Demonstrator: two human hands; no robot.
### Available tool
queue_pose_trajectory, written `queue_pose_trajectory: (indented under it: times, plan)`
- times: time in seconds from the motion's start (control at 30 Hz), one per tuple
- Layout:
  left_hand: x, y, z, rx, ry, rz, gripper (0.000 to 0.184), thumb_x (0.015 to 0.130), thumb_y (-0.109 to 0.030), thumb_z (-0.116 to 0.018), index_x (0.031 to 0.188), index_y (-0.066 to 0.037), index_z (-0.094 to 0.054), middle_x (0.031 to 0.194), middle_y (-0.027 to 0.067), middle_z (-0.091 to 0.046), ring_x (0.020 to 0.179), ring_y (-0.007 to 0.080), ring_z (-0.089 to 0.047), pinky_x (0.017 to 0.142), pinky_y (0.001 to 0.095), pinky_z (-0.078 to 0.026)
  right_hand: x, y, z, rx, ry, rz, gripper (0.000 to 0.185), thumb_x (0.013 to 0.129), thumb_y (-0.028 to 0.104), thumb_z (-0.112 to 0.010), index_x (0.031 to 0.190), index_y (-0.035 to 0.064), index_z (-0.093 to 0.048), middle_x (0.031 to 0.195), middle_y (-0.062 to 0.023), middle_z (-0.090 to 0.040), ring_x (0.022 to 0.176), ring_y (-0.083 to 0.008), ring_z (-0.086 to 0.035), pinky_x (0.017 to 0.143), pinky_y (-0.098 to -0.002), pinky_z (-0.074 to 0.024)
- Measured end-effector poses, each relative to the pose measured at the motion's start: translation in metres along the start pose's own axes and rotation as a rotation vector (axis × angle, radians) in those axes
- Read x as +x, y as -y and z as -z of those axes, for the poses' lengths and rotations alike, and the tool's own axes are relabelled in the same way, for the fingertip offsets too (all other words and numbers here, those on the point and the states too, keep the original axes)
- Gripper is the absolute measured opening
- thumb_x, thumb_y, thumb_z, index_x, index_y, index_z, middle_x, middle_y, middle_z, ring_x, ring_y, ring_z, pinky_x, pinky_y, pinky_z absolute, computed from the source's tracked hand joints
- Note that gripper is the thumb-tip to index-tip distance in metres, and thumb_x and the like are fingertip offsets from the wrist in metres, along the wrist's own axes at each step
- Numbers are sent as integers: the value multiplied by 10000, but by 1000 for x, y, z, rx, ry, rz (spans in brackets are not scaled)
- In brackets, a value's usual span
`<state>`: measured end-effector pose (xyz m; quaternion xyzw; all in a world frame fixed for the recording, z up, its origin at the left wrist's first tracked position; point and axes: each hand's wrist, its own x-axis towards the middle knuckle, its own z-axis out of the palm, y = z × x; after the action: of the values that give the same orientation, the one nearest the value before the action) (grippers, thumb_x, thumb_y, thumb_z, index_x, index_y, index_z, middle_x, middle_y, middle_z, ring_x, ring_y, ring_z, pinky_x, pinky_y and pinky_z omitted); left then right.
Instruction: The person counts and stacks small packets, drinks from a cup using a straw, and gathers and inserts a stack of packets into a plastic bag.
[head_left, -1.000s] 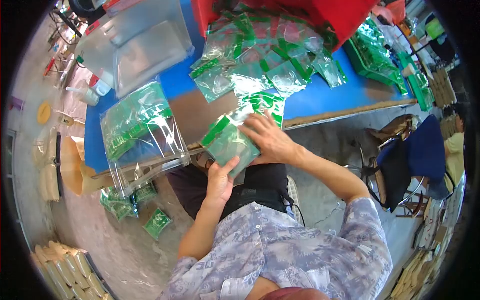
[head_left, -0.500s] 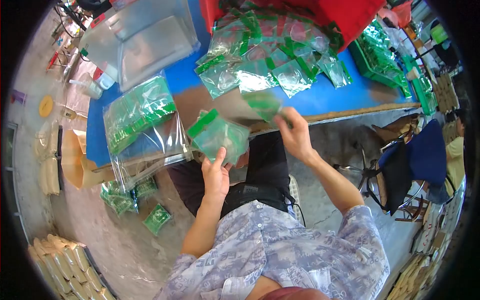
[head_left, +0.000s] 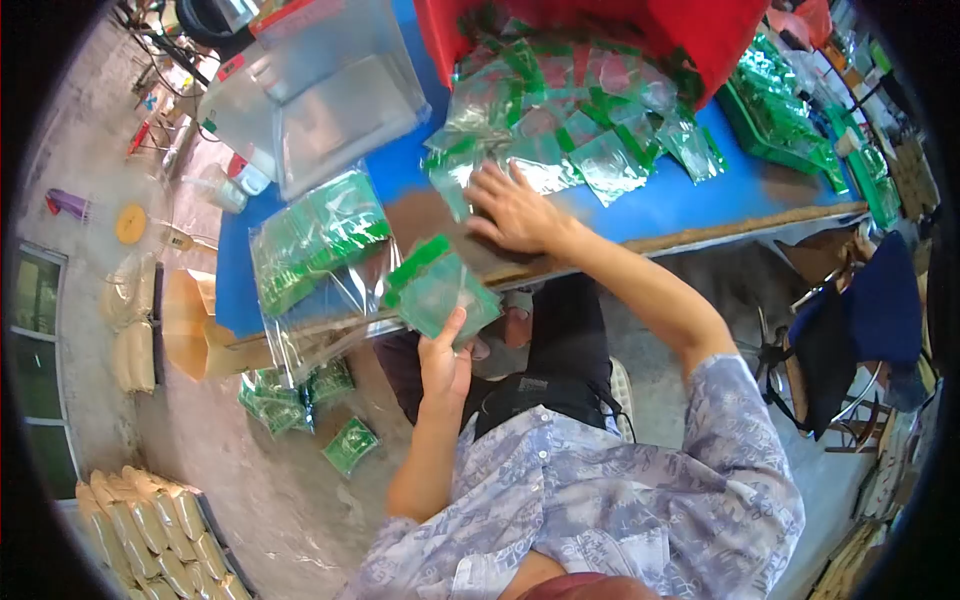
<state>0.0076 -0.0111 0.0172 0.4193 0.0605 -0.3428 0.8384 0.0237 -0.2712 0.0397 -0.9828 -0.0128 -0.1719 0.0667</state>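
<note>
My left hand [head_left: 445, 365] grips a small fanned stack of clear packets with green top strips [head_left: 440, 290], thumb on top, just off the table's front edge. Fingers apart, my right hand [head_left: 515, 210] lies palm down on the near side of a spread pile of similar packets [head_left: 610, 165], touching one packet [head_left: 450, 180]. A large clear bag filled with green-striped packets [head_left: 320, 235] rests left of my hands and hangs over the edge.
Behind the pile is a red bag or bin [head_left: 600, 25]. A green tray of packets [head_left: 780, 120] stands at the right of the blue table [head_left: 650, 220]. Clear plastic sheets [head_left: 350, 110] lie at the back left. Chairs [head_left: 860, 310] stand right; packets [head_left: 350, 445] lie on the floor.
My right hand left the held stack, moved right with a blurred packet, then came up onto the pile with no packet visible in its grasp. The left hand still holds its stack.
</note>
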Motion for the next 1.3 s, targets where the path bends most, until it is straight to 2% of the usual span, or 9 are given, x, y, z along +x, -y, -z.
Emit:
queue_pose_trajectory:
  times: [0.2,0.3,0.4,0.6,0.77,0.9,1.0,1.03,1.3]
  plan:
    - [9,11,15,-39,-73,107,391,959,-60,-708,1324,-25,-572,1242,98,-670,1111,243,-678,927,393,-582,-31,50,33,602,32,-26,326,1009,306,-574,1116,16,-679,977,-230,-694,935,-456,-660,882,-501,-539]
    - [9,8,16,75,-34,138,411,951,-58,-712,1332,-13,-565,1252,105,-666,1110,262,-681,952,409,-587,-9,16,17,-92,-389,-375,415,1011,398,-583,1205,34,-635,1268,-259,-621,1193,-428,-585,1045,-509,-455]
    - [9,-5,18,9,35,181,420,946,-61,-717,1334,-13,-565,1254,105,-671,1083,266,-695,923,406,-599,-43,17,0,-17,-91,-280,444,1000,422,-603,1235,45,-617,1394,-264,-538,1316,-434,-493,1117,-523,-386]
    - [19,11,15,211,133,271,423,950,-70,-716,1336,14,-563,1279,127,-663,1092,258,-693,916,396,-598,-78,28,46,690,-101,-228,356,995,342,-621,1087,1,-664,988,-198,-694,956,-368,-699,866,-462,-534]
    - [14,15,0,112,167,239,421,950,-65,-718,1335,6,-566,1277,118,-662,1108,254,-688,928,382,-602,-116,-46,22,-243,-209,-597,505,963,382,-667,1292,2,-618,1473,-256,-488,1366,-481,-456,1141,-589,-333]
    - [15,22,-14,94,204,269,418,956,-57,-706,1341,0,-555,1273,108,-659,1152,255,-667,979,395,-581,-119,12,49,526,-34,5,343,987,280,-624,1171,-8,-649,1250,-235,-647,1155,-419,-617,1008,-490,-485]
    - [26,33,-10,161,240,307,448,964,-57,-693,1375,1,-525,1307,114,-639,1200,270,-644,1037,433,-553,-81,1,61,540,68,-548,407,993,362,-610,1119,-21,-667,1126,-244,-690,946,-472,-659,812,-535,-532]
    - [23,34,-7,154,215,294,452,965,-57,-690,1380,0,-521,1313,115,-636,1205,272,-642,1042,439,-548,-70,-13,40,306,-412,-501,379,972,340,-639,1092,-18,-667,1137,-244,-678,992,-441,-657,846,-510,-527]
    - [9,7,7,104,153,172,394,957,-79,-715,1319,-14,-571,1226,87,-673,1035,220,-688,803,362,-570,-72,38,32,800,134,-75,321,1050,294,-548,1093,-13,-631,1067,-225,-662,1010,-422,-640,875,-488,-501]
